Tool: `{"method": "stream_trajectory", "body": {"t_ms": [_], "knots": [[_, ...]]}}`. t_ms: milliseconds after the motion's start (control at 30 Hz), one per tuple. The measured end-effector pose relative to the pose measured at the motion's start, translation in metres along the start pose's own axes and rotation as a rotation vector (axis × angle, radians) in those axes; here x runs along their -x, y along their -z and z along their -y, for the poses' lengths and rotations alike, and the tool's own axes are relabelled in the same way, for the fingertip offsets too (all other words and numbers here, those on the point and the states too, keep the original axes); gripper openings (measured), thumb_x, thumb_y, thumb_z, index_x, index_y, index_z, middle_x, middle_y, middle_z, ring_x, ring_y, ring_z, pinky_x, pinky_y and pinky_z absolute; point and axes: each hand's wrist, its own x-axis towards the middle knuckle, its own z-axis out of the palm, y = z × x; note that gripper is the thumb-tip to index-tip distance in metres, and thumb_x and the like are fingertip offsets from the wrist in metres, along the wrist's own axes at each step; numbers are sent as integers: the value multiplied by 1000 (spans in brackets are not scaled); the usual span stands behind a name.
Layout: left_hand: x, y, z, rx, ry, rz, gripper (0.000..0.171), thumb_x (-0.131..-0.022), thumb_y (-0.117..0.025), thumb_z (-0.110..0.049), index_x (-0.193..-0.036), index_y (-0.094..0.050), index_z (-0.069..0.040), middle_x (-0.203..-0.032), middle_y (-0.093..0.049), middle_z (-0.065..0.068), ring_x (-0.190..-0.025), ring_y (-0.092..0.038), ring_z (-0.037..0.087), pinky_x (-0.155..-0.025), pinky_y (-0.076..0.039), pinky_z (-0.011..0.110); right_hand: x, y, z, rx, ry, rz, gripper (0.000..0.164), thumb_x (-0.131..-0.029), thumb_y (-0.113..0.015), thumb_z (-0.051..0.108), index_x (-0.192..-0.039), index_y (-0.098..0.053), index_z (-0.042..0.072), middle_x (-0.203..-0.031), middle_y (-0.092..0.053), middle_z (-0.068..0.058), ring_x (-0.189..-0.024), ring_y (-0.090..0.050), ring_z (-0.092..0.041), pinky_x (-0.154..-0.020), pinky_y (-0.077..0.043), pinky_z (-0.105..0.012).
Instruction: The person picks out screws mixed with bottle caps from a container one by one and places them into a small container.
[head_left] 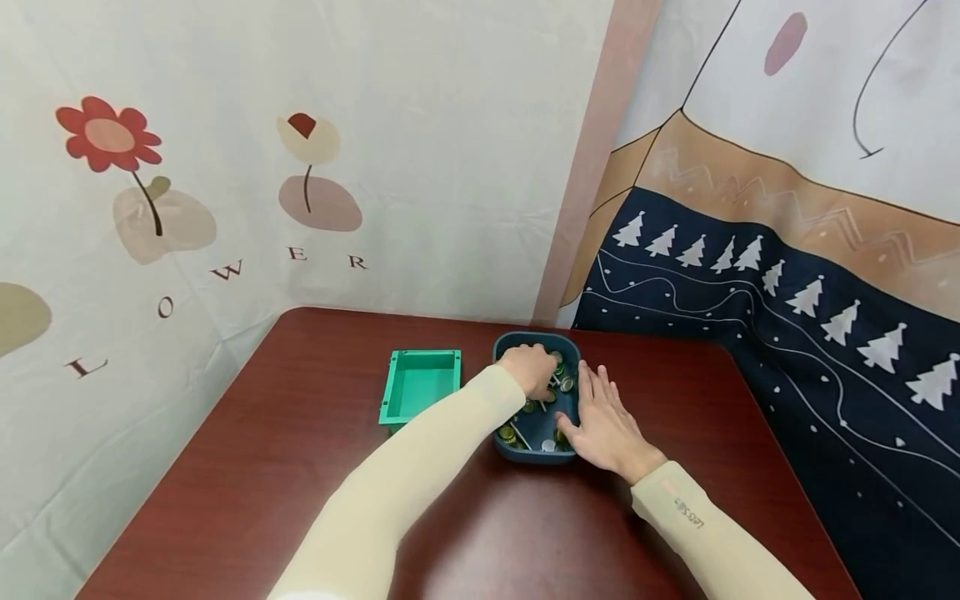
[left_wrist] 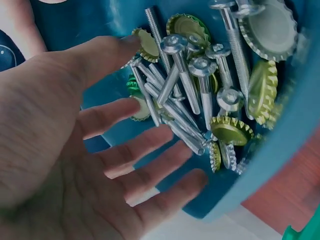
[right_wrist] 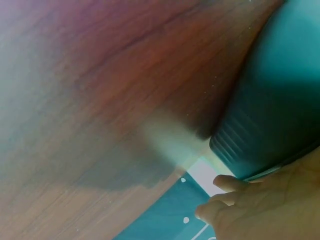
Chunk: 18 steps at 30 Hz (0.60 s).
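Observation:
A dark blue bin [head_left: 534,457] on the table holds metal bolts [left_wrist: 186,82] and crimped bottle caps [left_wrist: 232,131], mixed together. My left hand [head_left: 529,369] reaches down into it. In the left wrist view this hand [left_wrist: 95,135] has its fingers spread over the pile, and nothing shows in its grasp. The thumb tip lies close to a pale bottle cap [left_wrist: 146,45]. My right hand [head_left: 609,423] lies along the bin's right side with straight fingers. In the right wrist view, that hand [right_wrist: 270,205] is against the bin's outer wall [right_wrist: 270,115].
To the left of the bin stands a green rectangular tray [head_left: 422,385], with no contents visible. Both stand on a dark red wooden table [head_left: 315,400]. Printed cloths [head_left: 450,167] hang behind the table and to its right.

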Motion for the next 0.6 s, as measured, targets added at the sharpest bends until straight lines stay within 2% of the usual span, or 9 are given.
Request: {"method": "stream_trajectory", "body": {"t_ms": [100,200,300,467,600], "knots": [[0,3,-2,21,25,27,72,-108,-80,-59,-168,-64,-22,-165,-65,16,-143,-71,36,-115,-67,53,-1,2,0,1,3,-8,107,-115,-65,50,-187,-2,1,-196,-14,-24,-183,-6,-52,-147,-16,-67],[-1,5,-2,42,55,54,68,-111,-80,-48,-170,-61,-21,-167,-62,18,-147,-68,37,-117,-65,54,-2,2,0,4,10,-16,106,-115,-65,49,-186,-3,1,-196,-14,-25,-183,-7,-53,-147,-16,-69],[0,7,-2,47,80,72,64,-114,-77,-35,-174,-57,-22,-165,-62,19,-141,-70,34,-113,-68,51,-3,3,1,8,16,-27,105,-114,-65,48,-186,-5,0,-195,-15,-26,-182,-9,-53,-147,-15,-70],[1,6,-3,75,85,67,63,-117,-72,-25,-177,-52,-20,-167,-60,21,-131,-76,31,-107,-70,50,-1,3,1,13,13,-35,106,-114,-66,49,-186,-6,-1,-195,-17,-25,-183,-10,-52,-147,-15,-70],[0,3,-3,81,75,54,68,-116,-74,-24,-178,-49,-18,-170,-61,18,-139,-73,28,-113,-68,49,0,1,2,18,10,-35,106,-114,-66,49,-186,-7,0,-195,-18,-25,-183,-11,-52,-147,-15,-72]]}}
